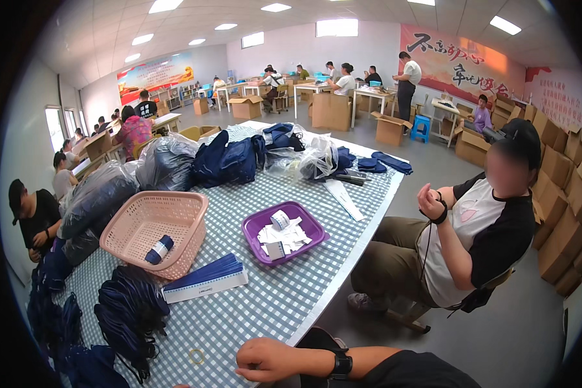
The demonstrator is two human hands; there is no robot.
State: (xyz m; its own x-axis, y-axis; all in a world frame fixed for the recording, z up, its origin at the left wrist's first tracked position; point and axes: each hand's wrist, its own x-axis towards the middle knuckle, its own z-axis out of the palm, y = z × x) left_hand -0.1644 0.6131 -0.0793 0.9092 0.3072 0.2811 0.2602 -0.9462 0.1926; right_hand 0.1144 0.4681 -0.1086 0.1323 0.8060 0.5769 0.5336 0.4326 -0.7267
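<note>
Beside the purple tray [317, 227] of white labels [283, 235], hands (one visible [265, 359]) loosely curled, empty.

Single head-worn fisheye view; looks forward and down across the checked table [284, 291]; room beyond, rim curved.

Checked cloth covers the table [291, 284]; the pink basket [150, 226] and purple tray [255, 227] are smooth plastic.

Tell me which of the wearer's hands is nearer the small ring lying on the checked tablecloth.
Probably the right. The only hand in view rests at the table's near edge, just right of the ring; its forearm enters from the right. The other hand is out of view.
</note>
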